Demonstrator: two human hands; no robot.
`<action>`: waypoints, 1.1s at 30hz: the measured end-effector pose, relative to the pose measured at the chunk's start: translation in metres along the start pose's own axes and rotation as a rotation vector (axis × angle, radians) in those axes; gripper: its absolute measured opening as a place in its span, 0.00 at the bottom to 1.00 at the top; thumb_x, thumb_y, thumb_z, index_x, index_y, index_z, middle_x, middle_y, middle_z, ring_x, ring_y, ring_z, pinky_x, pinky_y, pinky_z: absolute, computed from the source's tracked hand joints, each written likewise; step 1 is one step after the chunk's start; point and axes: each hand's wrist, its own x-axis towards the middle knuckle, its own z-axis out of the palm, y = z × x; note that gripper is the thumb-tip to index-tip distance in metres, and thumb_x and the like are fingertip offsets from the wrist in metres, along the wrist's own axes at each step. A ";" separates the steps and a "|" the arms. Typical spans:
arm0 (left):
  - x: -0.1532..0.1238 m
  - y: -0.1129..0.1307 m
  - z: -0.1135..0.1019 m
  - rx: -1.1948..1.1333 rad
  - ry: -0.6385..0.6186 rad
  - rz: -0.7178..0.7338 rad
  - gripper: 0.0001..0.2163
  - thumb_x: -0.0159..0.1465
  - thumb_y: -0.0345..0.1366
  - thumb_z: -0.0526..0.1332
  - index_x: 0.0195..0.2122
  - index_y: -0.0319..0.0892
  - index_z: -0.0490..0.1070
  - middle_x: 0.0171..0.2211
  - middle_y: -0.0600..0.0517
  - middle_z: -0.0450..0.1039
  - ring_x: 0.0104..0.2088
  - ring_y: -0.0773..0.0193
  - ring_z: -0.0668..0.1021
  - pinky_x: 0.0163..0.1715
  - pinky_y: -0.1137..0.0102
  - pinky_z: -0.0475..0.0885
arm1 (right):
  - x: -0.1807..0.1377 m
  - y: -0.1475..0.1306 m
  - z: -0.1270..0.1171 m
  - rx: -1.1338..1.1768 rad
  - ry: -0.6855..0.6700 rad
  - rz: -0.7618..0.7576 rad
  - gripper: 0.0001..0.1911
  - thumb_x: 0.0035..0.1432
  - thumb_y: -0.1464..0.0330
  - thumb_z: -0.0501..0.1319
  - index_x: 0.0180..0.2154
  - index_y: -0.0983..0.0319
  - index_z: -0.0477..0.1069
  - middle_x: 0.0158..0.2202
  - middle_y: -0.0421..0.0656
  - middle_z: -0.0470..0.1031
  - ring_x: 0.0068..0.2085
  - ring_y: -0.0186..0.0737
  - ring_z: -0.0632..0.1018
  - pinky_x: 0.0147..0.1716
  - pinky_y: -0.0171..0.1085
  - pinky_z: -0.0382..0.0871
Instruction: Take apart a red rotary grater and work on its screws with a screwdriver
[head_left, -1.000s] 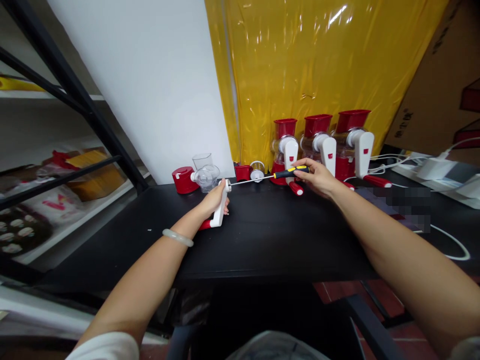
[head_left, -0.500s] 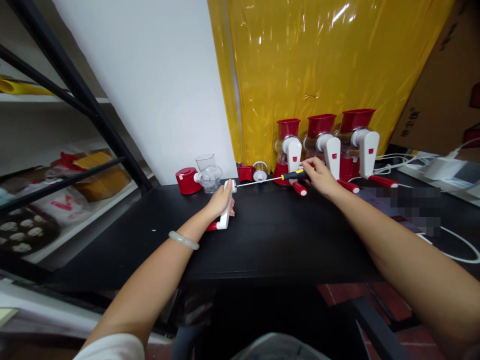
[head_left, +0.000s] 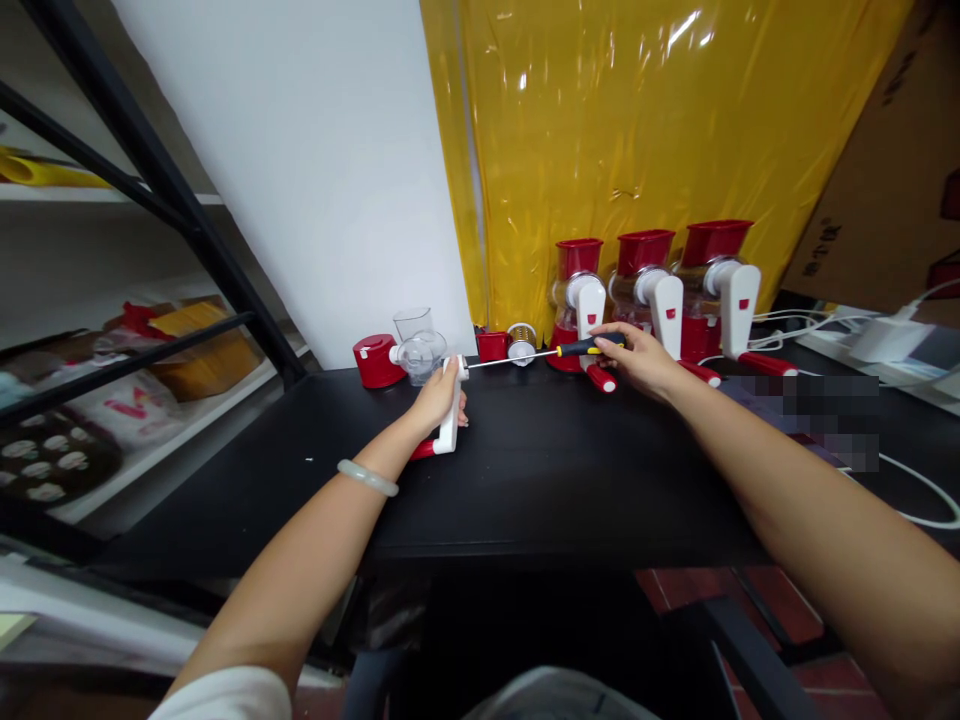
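Observation:
My left hand (head_left: 434, 400) is closed around a white crank handle with a red grip (head_left: 448, 415), held upright on the black table (head_left: 540, 470). My right hand (head_left: 637, 358) grips the yellow-and-black handle of a screwdriver (head_left: 536, 356). Its thin shaft runs left and its tip meets the top end of the crank. Behind the crank lie a clear plastic grinder body (head_left: 415, 345) with a red base (head_left: 373, 360), a small red part (head_left: 491, 345) and a metal drum (head_left: 519, 343).
Three assembled red-and-white grinders (head_left: 652, 290) stand in a row at the back against a yellow plastic sheet (head_left: 645, 130). White cables and a charger (head_left: 885, 335) lie at the right. A black metal shelf rack (head_left: 150, 200) with goods stands at the left.
Both hands stay at the same work. The screwdriver and crank have barely shifted, and the view has drifted slightly.

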 end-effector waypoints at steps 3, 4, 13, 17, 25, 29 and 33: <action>0.000 -0.001 0.000 -0.009 -0.012 0.008 0.19 0.70 0.57 0.45 0.41 0.45 0.56 0.14 0.60 0.64 0.11 0.64 0.70 0.14 0.70 0.72 | 0.001 0.000 0.000 0.021 -0.010 0.010 0.28 0.41 0.47 0.71 0.37 0.58 0.71 0.34 0.41 0.75 0.32 0.36 0.77 0.33 0.38 0.74; 0.000 -0.001 0.000 -0.007 -0.014 0.009 0.19 0.70 0.57 0.45 0.42 0.45 0.56 0.15 0.60 0.64 0.11 0.64 0.71 0.14 0.70 0.72 | 0.002 0.001 -0.001 -0.007 -0.001 0.003 0.28 0.44 0.44 0.68 0.36 0.59 0.71 0.33 0.41 0.75 0.33 0.37 0.77 0.32 0.38 0.74; 0.001 -0.003 -0.001 0.041 0.010 0.024 0.19 0.70 0.57 0.47 0.42 0.46 0.57 0.15 0.60 0.65 0.11 0.63 0.71 0.13 0.70 0.72 | 0.002 0.002 -0.005 -0.273 0.028 -0.122 0.31 0.51 0.36 0.56 0.32 0.58 0.65 0.20 0.35 0.65 0.21 0.32 0.67 0.23 0.35 0.61; 0.001 -0.003 -0.003 0.013 -0.006 0.031 0.19 0.69 0.58 0.46 0.41 0.45 0.57 0.15 0.59 0.65 0.11 0.64 0.71 0.14 0.70 0.72 | 0.003 0.003 -0.002 -0.150 0.013 -0.093 0.30 0.47 0.38 0.62 0.34 0.58 0.65 0.21 0.34 0.66 0.22 0.31 0.68 0.25 0.34 0.61; 0.006 -0.006 -0.005 0.001 -0.009 0.006 0.21 0.68 0.60 0.47 0.42 0.45 0.57 0.16 0.59 0.66 0.12 0.64 0.72 0.15 0.70 0.73 | -0.003 -0.008 0.001 0.039 -0.018 -0.027 0.31 0.38 0.48 0.73 0.39 0.58 0.70 0.34 0.39 0.73 0.30 0.32 0.72 0.33 0.38 0.69; 0.006 -0.006 -0.005 0.016 0.002 0.018 0.22 0.67 0.61 0.48 0.41 0.45 0.57 0.16 0.59 0.66 0.12 0.64 0.72 0.15 0.70 0.73 | -0.004 -0.008 0.002 0.135 -0.049 -0.014 0.29 0.39 0.53 0.74 0.42 0.57 0.70 0.35 0.39 0.73 0.33 0.35 0.74 0.33 0.38 0.71; 0.002 -0.004 -0.003 0.055 0.015 0.037 0.22 0.68 0.61 0.47 0.43 0.45 0.57 0.15 0.60 0.65 0.12 0.64 0.72 0.14 0.71 0.72 | -0.001 -0.005 0.002 0.046 0.011 -0.028 0.26 0.46 0.45 0.67 0.37 0.56 0.69 0.36 0.41 0.72 0.36 0.39 0.75 0.32 0.39 0.72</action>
